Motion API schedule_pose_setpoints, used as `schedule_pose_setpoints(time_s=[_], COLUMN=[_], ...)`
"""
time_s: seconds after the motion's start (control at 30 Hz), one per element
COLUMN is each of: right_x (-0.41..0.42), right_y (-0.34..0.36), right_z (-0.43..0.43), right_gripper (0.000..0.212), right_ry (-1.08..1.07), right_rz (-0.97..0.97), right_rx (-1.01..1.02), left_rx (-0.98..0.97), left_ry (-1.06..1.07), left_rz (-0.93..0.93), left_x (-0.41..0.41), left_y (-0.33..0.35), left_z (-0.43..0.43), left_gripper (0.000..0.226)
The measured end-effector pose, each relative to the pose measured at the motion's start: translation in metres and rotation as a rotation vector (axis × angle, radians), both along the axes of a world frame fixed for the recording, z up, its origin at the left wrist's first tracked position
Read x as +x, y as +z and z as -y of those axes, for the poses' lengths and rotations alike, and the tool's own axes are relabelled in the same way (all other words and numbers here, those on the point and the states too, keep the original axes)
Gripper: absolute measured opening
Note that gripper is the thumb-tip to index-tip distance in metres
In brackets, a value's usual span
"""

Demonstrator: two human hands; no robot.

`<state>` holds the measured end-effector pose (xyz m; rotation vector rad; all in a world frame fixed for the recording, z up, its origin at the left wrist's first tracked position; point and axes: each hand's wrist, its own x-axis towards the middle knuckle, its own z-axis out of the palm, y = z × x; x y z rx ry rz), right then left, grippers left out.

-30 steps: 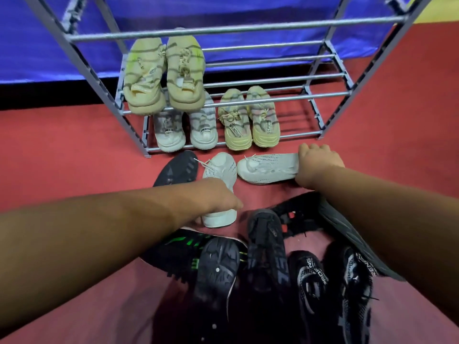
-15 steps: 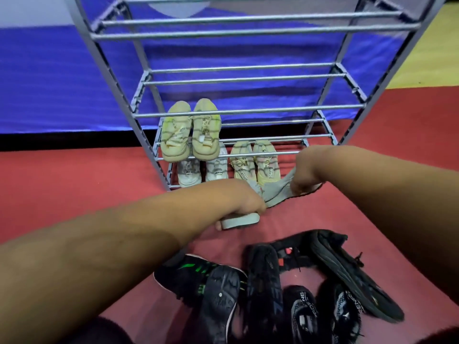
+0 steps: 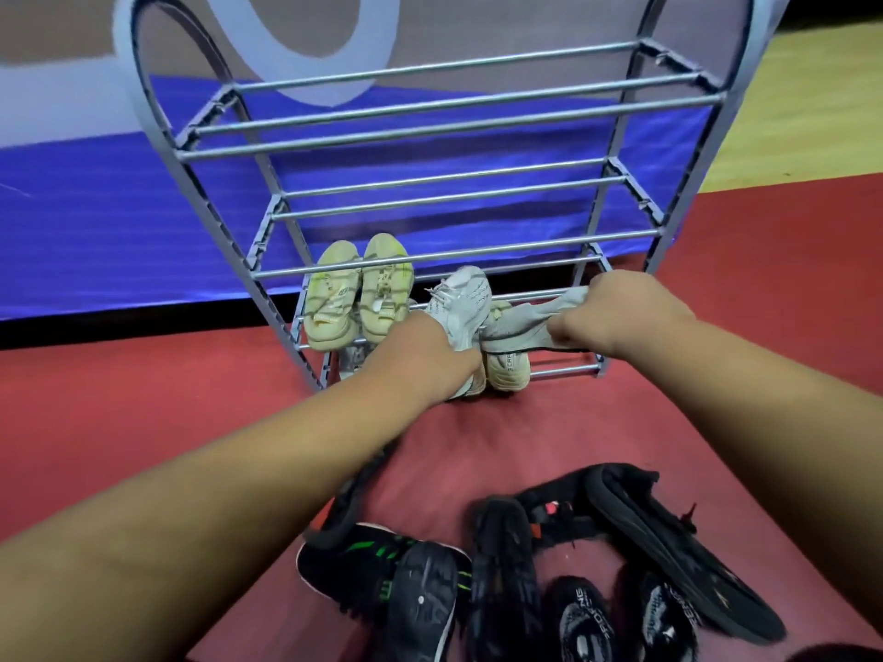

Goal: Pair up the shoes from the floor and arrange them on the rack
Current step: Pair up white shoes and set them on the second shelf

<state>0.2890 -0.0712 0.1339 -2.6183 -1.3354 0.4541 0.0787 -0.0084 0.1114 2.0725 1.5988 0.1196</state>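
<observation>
Below our grips, black shoes (image 3: 597, 566) piled on red floor (image 3: 143, 398). Our L hand (image 3: 425, 355) clamps one white sneaker (image 3: 461, 303), R hand (image 3: 607, 312) clamps other white sneaker (image 3: 525, 322), both at rack (image 3: 454, 253) front; yellow pair (image 3: 358, 293) shelved just left.

A red floor (image 3: 143, 403) runs up to a blue banner (image 3: 119, 222); right of the banner lies yellowish flooring (image 3: 812, 102), possibly wood.
</observation>
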Motion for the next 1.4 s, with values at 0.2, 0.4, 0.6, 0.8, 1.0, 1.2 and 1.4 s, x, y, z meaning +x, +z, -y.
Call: schedule_pose_setpoints(time_s=[0.2,0.4,0.6,0.8,1.0,1.2,1.4], right_x=[0.002,0.007,-0.001,-0.021,-0.007,-0.008,-0.014], right_y=[0.008,0.006,-0.076,-0.116,-0.122,-0.124,-0.122], right_z=[-0.002,-0.009,-0.035,-0.052,-0.064,-0.088,-0.111], right_gripper=[0.037,0.036,0.07,0.083,0.059,0.064,0.072], right_ry=[-0.071,-0.172,-0.042,-0.067,0.021,0.059,0.15], right_rz=[-0.037,-0.052,-0.045,-0.057,-0.024,0.005,-0.087], right_rx=[0.036,0.165,-0.015,-0.135,0.113,0.258,0.166], left_rx=[0.085,0.105,0.27,0.033,0.095,0.19,0.222], left_ry=[-0.018,0.129,0.008,-0.019,-0.068,0.024,0.002], left_rz=[-0.084,-0.118,-0.168,-0.217,-0.168,-0.01,0.018], left_x=[0.02,0.039,0.039,0.051,0.048,0.053,0.049], left_y=[-0.029,-0.055,-0.094,-0.102,-0.101,-0.103,-0.109], left_z=[-0.047,-0.08,-0.083,-0.09,-0.11,-0.102,-0.106], left_gripper=[0.066,0.091,0.09,0.131,0.076,0.089,0.118])
